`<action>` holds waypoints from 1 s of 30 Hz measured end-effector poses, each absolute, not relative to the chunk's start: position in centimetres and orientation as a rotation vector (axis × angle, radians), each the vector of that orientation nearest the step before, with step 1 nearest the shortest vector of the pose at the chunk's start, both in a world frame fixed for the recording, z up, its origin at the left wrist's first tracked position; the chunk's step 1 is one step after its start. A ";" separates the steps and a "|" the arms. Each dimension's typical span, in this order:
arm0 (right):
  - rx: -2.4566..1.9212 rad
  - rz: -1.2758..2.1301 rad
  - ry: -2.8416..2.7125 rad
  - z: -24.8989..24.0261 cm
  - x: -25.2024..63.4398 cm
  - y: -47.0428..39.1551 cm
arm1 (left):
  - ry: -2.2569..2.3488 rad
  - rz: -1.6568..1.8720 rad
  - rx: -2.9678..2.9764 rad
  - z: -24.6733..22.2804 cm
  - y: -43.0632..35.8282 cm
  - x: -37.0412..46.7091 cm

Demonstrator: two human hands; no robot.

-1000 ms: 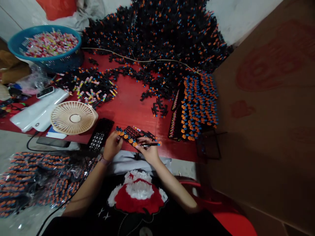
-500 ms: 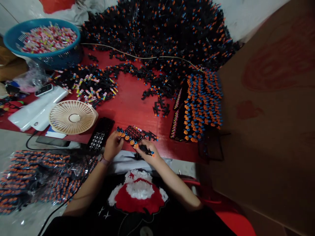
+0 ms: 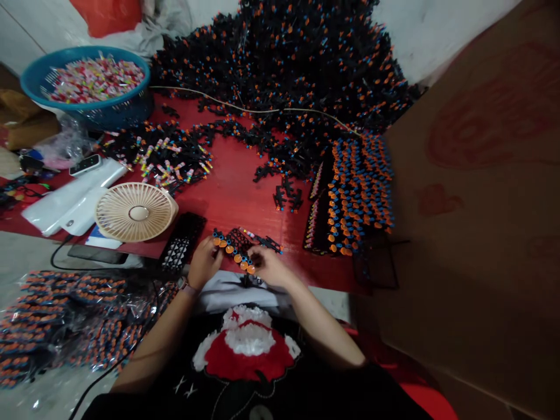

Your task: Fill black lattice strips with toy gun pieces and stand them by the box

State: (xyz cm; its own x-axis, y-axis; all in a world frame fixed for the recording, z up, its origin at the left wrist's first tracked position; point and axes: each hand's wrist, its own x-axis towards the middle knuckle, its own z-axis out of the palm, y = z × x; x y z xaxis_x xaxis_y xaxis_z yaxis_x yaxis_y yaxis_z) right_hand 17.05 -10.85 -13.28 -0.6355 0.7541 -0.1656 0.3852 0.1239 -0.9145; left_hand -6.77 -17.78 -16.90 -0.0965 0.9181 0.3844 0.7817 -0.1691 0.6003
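At the table's front edge, my left hand [image 3: 205,262] is closed on the left end of a black lattice tray [image 3: 238,238]. A row of small black toy guns with blue parts and orange discs [image 3: 229,249] stands along the tray's near side. My right hand [image 3: 272,267] has its fingers closed at the right end of the row, on the last toy gun [image 3: 251,268]; its fingertips are partly hidden. Just beyond lies a loose black toy gun [image 3: 269,242] beside a small candy-coloured tube [image 3: 246,232].
Filled trays [image 3: 359,198] stand at right by a cardboard box [image 3: 472,233]. A big heap of toy guns [image 3: 284,64] fills the back. At left are a blue basket [image 3: 87,105] of wrapped tubes, a fan [image 3: 135,213], a black tray [image 3: 181,239] and bagged packs [image 3: 65,321].
The toy gun that lay under my right palm is now at the right end of the row. My right hand has turned inward to that end. The view has shifted slightly.
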 end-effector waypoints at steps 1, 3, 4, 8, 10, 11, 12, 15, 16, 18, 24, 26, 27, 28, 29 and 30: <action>-1.163 1.536 -1.979 -13.6 17.5 -10.1 | 1.897 1.119 1.978 -17.0 -17.8 -6.8; -1.342 1.454 -1.847 -13.9 18.0 -8.5 | 1.896 1.131 1.976 -17.1 -17.7 -6.8; -1.419 1.372 -1.832 -13.9 18.2 -7.8 | 1.898 1.139 1.975 -17.0 -17.7 -6.7; -1.536 0.935 -2.024 -12.9 18.6 -6.2 | 1.878 1.190 1.978 -16.5 -17.6 -6.6; -1.571 0.784 -2.137 -11.9 18.8 -6.5 | 1.866 1.208 1.963 -16.2 -17.6 -6.6; -1.598 0.743 -2.184 -11.4 19.0 -6.9 | 1.867 1.211 1.946 -16.0 -17.6 -6.5; -1.631 0.715 -2.225 -10.9 19.1 -7.4 | 1.874 1.211 1.925 -15.9 -17.6 -6.4; -1.745 0.652 -2.297 -10.0 19.5 -9.2 | 1.901 1.216 1.858 -15.7 -17.6 -6.3; -1.787 0.632 -2.300 -9.9 19.7 -9.8 | 1.905 1.219 1.845 -15.7 -17.6 -6.2; -1.857 0.599 -2.279 -10.1 20.3 -10.7 | 1.906 1.222 1.834 -15.7 -17.6 -6.2; -1.768 0.587 -2.124 -13.0 22.9 -12.0 | 1.956 1.244 1.806 -15.6 -17.5 -5.9; -1.710 0.573 -2.025 -14.2 23.9 -12.1 | 1.979 1.233 1.798 -15.6 -17.5 -5.9; -1.684 0.567 -1.978 -14.8 24.3 -12.0 | 1.984 1.225 1.797 -15.6 -17.5 -5.9; -1.662 0.571 -1.938 -15.2 24.7 -11.9 | 1.988 1.216 1.796 -15.6 -17.5 -5.9; -1.642 0.590 -1.902 -15.6 25.1 -11.7 | 1.991 1.208 1.794 -15.6 -17.5 -5.9; -1.623 0.621 -1.866 -15.8 25.3 -11.5 | 1.993 1.201 1.793 -15.6 -17.5 -5.9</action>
State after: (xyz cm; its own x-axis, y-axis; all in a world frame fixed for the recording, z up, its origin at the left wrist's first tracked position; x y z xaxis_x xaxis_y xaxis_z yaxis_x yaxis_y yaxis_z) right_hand 25.30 -11.51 -15.84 -0.0883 0.9883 0.1245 0.7167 0.1498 -0.6811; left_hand -5.88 -17.47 -15.64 -0.2420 0.9025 0.3562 0.7366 -0.0681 0.6728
